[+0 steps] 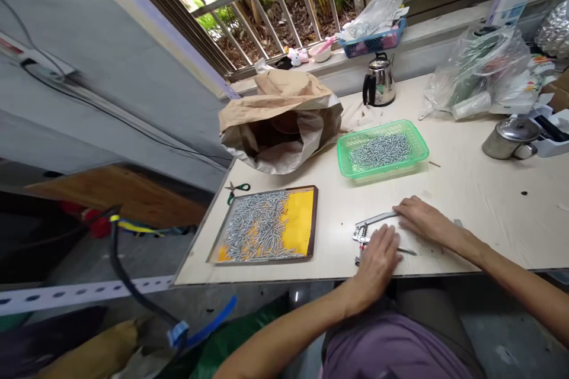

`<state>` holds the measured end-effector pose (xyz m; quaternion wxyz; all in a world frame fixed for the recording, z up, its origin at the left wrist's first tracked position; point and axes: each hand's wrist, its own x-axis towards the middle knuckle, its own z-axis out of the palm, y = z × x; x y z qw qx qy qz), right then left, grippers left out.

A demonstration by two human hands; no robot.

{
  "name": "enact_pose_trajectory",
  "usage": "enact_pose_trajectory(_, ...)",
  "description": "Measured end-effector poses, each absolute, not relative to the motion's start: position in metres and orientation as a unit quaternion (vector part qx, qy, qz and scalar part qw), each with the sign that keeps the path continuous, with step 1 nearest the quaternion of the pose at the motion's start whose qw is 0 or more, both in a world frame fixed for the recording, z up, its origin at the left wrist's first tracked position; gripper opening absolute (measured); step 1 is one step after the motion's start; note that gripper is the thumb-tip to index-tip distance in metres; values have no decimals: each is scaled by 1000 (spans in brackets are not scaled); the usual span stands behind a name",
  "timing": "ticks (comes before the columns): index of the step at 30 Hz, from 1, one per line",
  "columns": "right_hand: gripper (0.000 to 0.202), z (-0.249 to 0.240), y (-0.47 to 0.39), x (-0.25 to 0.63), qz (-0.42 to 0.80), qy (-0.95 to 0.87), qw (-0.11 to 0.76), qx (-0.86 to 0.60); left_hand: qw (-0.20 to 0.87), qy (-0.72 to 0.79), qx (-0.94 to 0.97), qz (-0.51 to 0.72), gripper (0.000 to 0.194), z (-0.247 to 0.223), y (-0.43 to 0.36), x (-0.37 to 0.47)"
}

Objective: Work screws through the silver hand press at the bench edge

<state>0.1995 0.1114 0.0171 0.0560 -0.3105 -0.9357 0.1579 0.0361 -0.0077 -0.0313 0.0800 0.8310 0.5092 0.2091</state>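
Note:
Near the table's front edge lies a small silver metal lever tool (pixel 363 239) with a coil spring, a long upper arm and a thin lower handle; I cannot make out its exact kind. My left hand (pixel 380 253) rests over its body and lower handle, fingers together and bent around it, hiding part of it. At the end of the upper arm, my right hand (pixel 420 219) grips with its fingertips. To the left, a shallow tray (pixel 315 222) with a yellow bottom holds many small silver metal pins. More such pins fill part of a green plastic basket (pixel 422 157) beyond my hands.
Green-handled scissors (pixel 237 188) lie beside the tray. A large open brown paper bag (pixel 275 112) stands behind it. At the back are a steel kettle (pixel 382 82) and a plastic bag (pixel 478 74). A metal cup (pixel 509 137) with a lid stands at right.

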Motion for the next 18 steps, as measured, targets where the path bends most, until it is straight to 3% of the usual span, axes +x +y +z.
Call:
enact_pose_trajectory(7,16,28,122,162,71,-926,-14,-371,158,510,806,256,41,-29,-25,53)
enact_pose_trajectory(12,13,26,87,121,103,-985,3,-139,168,512,801,261,39,-43,-27,53)
enact_pose_trajectory(18,14,11,63,90,34,-996,32,-77,70,538,795,272,54,-76,-32,57)
